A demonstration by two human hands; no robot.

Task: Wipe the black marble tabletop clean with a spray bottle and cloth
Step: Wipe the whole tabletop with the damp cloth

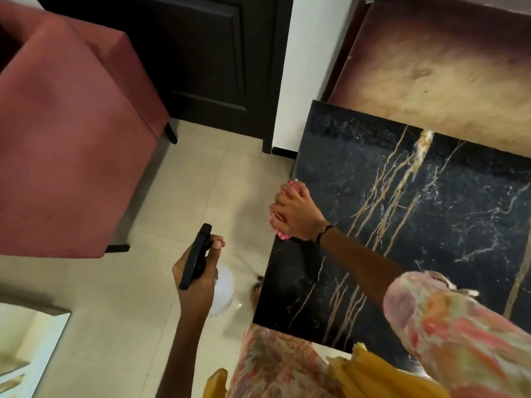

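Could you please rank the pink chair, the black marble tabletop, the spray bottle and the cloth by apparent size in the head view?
1-2. black marble tabletop and pink chair: similar, chair nearer, unranked.
3. spray bottle.
4. cloth, mostly hidden under the right hand.

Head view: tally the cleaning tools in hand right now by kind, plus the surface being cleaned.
White spray bottle with black trigger head, in left hand: 1
Pink cloth, bunched in right hand: 1
Black marble tabletop with gold veins: 1
Total: 3
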